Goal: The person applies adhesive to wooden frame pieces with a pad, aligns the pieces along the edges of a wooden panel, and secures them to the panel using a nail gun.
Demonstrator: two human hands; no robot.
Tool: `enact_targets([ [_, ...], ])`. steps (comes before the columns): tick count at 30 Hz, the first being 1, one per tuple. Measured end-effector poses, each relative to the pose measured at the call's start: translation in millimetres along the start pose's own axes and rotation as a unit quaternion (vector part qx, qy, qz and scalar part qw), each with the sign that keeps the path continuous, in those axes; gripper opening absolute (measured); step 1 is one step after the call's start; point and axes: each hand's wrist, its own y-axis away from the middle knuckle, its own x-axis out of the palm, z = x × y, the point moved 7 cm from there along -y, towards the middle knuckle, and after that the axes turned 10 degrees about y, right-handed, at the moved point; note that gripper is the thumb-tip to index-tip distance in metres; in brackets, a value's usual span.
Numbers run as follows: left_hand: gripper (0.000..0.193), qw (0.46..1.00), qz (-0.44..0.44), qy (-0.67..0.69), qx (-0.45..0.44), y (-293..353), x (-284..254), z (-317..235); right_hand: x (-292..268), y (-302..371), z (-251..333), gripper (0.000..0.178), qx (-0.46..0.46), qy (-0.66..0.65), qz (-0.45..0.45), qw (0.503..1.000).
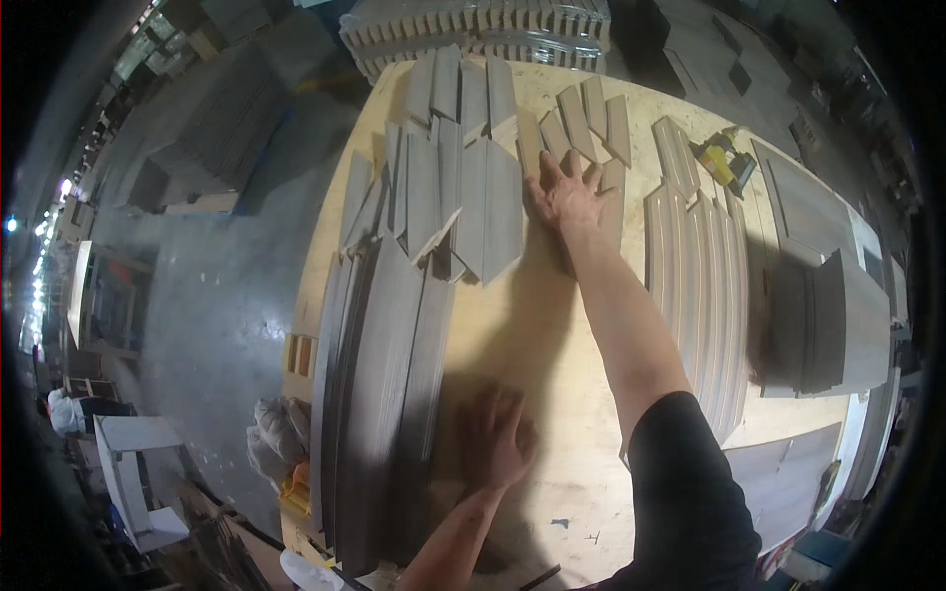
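My right hand (570,195) reaches far across the wooden worktable (532,345), its fingers spread over a group of short mitred wood strips (529,138). The fingertips touch or lie just above the strips; the palm's underside is hidden. Closer in, my left hand (498,438) hangs over or rests on the bare tabletop in shadow, fingers apart and holding nothing. To its left run long grey wood strips (379,335). Beyond them, medium grey strips with pointed ends (490,207) lie in an uneven pile, with a pale splinter-like piece (439,236) across it.
Right of my arm lies a row of long pointed strips (695,295). A yellow and black tool (726,163) sits at the far right, above stacked grey panels (838,320). Wrapped stacks of wood (473,34) stand past the far edge. A white bag (279,433) hangs by the left edge.
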Motion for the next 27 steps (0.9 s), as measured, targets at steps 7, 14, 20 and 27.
enact_targets([
  [7, 0.052, 0.998, -0.040, 0.010, 0.049, -3.3, -8.7, -4.4, 19.9, 93.7, -9.2, 0.072, -0.024, -0.015, -0.049, 0.998],
  [14, 0.062, 0.988, -0.104, 0.116, 0.021, 12.4, -28.9, -8.8, 25.7, 261.8, -21.2, 0.075, -0.018, -0.070, -0.044, 0.996],
  [20, 0.056, 0.987, -0.049, 0.133, 0.078, 23.1, -27.3, -2.8, 35.3, 404.3, -32.0, 0.072, -0.034, -0.052, -0.009, 0.998],
  [27, 0.051, 0.992, 0.100, 0.023, 0.080, 121.9, -17.9, -15.0, 20.9, 531.7, -77.1, 0.070, -0.113, -0.208, -0.061, 0.970],
])
